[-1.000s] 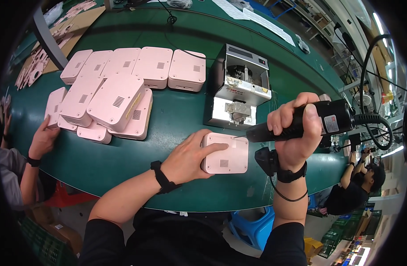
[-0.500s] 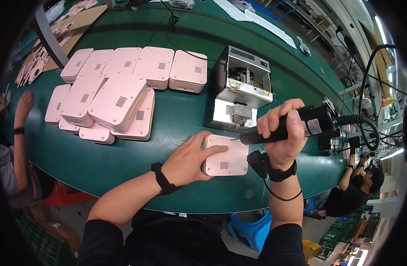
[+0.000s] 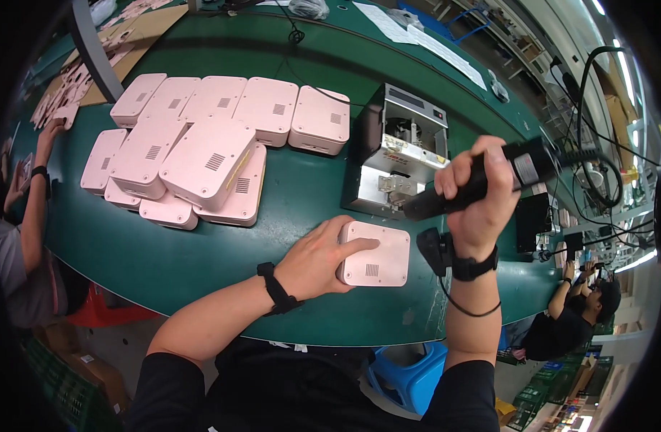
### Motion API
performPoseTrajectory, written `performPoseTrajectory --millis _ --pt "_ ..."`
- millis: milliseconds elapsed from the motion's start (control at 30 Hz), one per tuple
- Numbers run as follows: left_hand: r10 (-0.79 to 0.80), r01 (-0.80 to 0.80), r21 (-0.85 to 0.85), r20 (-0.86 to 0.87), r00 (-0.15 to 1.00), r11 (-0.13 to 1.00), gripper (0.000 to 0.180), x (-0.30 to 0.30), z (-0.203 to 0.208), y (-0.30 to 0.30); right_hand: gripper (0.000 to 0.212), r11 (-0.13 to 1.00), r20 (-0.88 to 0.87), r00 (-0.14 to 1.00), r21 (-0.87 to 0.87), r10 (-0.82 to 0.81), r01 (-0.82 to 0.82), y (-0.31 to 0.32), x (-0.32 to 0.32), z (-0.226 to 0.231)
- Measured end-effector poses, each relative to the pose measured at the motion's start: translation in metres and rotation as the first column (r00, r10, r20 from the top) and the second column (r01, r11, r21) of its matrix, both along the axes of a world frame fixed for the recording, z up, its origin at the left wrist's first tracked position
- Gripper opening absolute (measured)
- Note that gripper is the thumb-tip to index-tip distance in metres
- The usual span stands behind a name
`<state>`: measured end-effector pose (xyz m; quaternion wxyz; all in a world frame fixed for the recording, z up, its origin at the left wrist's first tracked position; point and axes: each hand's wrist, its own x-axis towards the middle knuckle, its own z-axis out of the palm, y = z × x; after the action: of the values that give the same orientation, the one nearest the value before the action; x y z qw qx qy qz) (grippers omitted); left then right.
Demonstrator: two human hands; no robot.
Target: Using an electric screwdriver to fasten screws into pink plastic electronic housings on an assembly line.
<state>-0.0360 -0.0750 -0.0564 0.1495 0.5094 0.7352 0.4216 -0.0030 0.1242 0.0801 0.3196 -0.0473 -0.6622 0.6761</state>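
Note:
A pale pink plastic box (image 3: 388,261) lies flat on the table in front of me, with corner holes and a slotted vent on its upper face. My left hand (image 3: 317,258) grips its left side, one finger stretched over the top. In my right hand (image 3: 485,198) is a black electric screwdriver (image 3: 536,164), its fingers wrapped round the body. The driver's nose points left, at the front metal block of a black and silver screw feeder (image 3: 366,183); whether its bit touches there I cannot make out.
Several similar pink boxes (image 3: 208,162) are stacked at the left. Behind them, flat pink parts (image 3: 67,90) lie by a metal post (image 3: 94,54). A co-worker's arm (image 3: 36,209) reaches in at far left; another person (image 3: 582,306) sits at right. The driver's cable (image 3: 611,155) loops at right.
My right hand has lifted the screwdriver away from the box, up to the screw feeder. My left hand stays on the box. The co-worker's hand at left has moved to the flat parts.

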Motion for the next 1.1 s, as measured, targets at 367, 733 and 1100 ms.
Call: performPoseTrajectory --millis 367,733,1100 --pt "0.009 -0.009 0.048 -0.001 1.0 0.999 0.073 -0.001 -0.002 -0.002 0.026 0.98 -0.09 0.98 -0.075 0.176 -0.183 -0.05 0.011 -0.01" --pt "0.009 -0.007 0.066 -0.024 1.0 0.998 0.071 0.0 -0.007 0.0 0.029 0.967 -0.083 0.964 -0.02 0.251 -0.254 -0.049 0.011 -0.022" --pt "0.033 -0.033 0.034 -0.011 0.999 0.999 0.07 -0.011 0.002 -0.014 0.026 0.996 -0.181 0.98 -0.016 0.082 -0.087 -0.012 0.015 0.007"
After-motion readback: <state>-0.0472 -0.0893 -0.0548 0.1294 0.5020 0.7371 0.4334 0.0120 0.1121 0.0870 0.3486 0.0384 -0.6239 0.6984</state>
